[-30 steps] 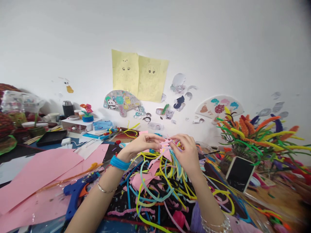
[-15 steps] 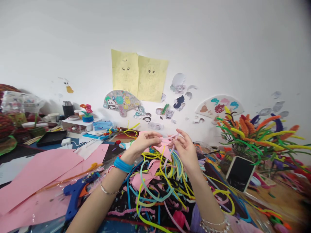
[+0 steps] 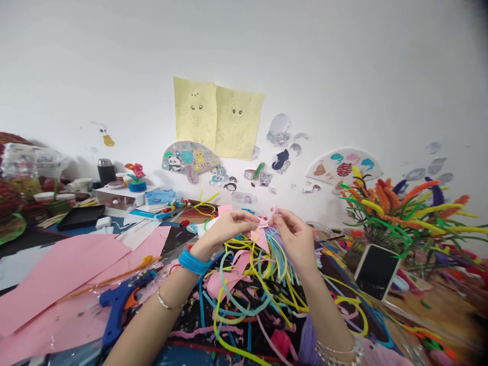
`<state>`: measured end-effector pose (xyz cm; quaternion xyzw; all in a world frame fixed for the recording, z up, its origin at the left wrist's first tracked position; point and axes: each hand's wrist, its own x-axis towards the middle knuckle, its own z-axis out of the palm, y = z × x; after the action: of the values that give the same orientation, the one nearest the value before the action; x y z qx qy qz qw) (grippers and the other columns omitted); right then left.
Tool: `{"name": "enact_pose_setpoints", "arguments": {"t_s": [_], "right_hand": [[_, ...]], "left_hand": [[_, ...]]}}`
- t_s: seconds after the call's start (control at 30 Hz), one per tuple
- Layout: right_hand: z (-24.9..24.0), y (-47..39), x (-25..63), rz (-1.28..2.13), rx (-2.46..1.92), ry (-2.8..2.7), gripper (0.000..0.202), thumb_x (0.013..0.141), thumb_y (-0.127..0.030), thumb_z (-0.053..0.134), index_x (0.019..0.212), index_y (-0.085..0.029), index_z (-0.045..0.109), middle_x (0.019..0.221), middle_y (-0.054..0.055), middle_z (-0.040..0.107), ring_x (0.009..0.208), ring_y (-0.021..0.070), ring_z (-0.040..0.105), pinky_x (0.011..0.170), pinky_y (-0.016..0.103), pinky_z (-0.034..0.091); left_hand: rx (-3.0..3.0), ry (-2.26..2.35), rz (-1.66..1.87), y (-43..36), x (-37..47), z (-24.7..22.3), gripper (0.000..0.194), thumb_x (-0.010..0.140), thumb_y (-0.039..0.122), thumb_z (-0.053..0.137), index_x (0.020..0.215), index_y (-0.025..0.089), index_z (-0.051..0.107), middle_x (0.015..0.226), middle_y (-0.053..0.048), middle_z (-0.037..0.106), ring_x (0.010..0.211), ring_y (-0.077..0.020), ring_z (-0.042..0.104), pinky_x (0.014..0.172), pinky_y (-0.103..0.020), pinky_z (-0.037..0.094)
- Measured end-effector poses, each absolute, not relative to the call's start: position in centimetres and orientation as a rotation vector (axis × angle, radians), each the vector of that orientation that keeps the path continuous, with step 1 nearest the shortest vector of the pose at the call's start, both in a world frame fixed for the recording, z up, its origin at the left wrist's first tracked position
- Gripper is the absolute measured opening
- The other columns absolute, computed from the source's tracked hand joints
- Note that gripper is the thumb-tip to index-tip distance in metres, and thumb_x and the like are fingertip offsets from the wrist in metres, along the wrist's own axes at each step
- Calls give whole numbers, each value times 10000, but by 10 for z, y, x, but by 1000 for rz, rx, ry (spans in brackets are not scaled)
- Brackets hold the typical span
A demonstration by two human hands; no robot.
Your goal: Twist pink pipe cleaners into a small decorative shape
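Observation:
A pale lilac pipe cleaner [image 3: 273, 213] stretches between my two hands above the cluttered table. The fingertips of my left hand [image 3: 233, 226] are pinched on its left part. Thumb and fingers of my right hand [image 3: 293, 235] grip it on the other side, and a short length stands up above them. Beneath the hands spreads a tangle of yellow, blue and lilac pipe cleaners [image 3: 282, 272] with cut pink paper scraps [image 3: 260, 240] among them. A blue pipe cleaner band [image 3: 194, 261] circles my left wrist.
A blue glue gun [image 3: 115, 310] lies left of my left forearm, beside pink paper sheets [image 3: 72, 269]. To the right, a phone [image 3: 377, 273] leans near a bunch of pipe cleaner flowers [image 3: 392, 208]. A black flask [image 3: 106, 172] stands at the back left.
My hands have drawn slightly lower. The lilac strand, earlier held out at a slant with a loop hanging by my right hand, now shows mostly as a short upright end.

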<state>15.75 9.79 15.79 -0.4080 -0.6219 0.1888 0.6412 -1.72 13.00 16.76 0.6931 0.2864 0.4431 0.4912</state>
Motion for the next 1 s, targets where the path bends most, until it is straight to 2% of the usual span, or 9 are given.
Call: {"name": "enact_pose_setpoints", "arguments": {"t_s": [0.13,0.27,0.4,0.5,0.63,0.8,1.0], "right_hand": [[159,93,154,291,-987,-1545,249,828,-344,573,973,-188,702,870,60,695,796,198,624,754,328,480],[161,88,149,192,-965,-1743,276,880,-289,499,1097,-237,662,934,54,677,828,183,611,740,313,481],[160,89,147,291,-915,-1769,309,882,-290,503,1169,-263,615,1115,52,658,1019,200,593,892,357,458],[159,89,146,414,-935,-1693,318,850,-300,551,1155,-248,627,1159,47,650,1065,220,590,952,398,436],[160,88,143,518,-962,-1628,337,821,-314,574,1145,-240,634,1052,31,696,1022,241,612,894,422,484],[160,88,138,649,-1017,-1619,351,799,-317,589,1125,-199,649,896,34,729,844,226,663,771,390,526],[157,90,138,730,-979,-1549,330,763,-320,635,1039,-143,661,809,72,739,800,222,688,751,347,528]], "left_hand": [[1685,696,1095,126,-14,170,188,690,267,689,816,128,690,743,-41,667,560,-95,556,579,-232,439],[1680,639,1130,123,-12,172,217,717,305,677,844,130,662,736,-38,669,543,-89,553,570,-229,445],[1596,594,1218,125,-12,171,256,711,324,696,870,135,627,693,-19,648,554,-94,567,564,-221,442],[1506,577,1287,128,-12,169,291,677,312,732,878,131,624,668,-6,630,563,-97,573,569,-222,444],[1483,518,1330,131,-10,166,251,672,326,734,787,116,659,678,-21,636,601,-109,577,613,-242,459],[1501,569,1381,131,-9,164,215,664,323,737,760,137,687,669,-18,656,593,-115,573,592,-241,452],[1543,620,1404,129,-9,167,215,719,349,682,702,135,679,621,-15,629,578,-112,543,585,-236,432]]}}
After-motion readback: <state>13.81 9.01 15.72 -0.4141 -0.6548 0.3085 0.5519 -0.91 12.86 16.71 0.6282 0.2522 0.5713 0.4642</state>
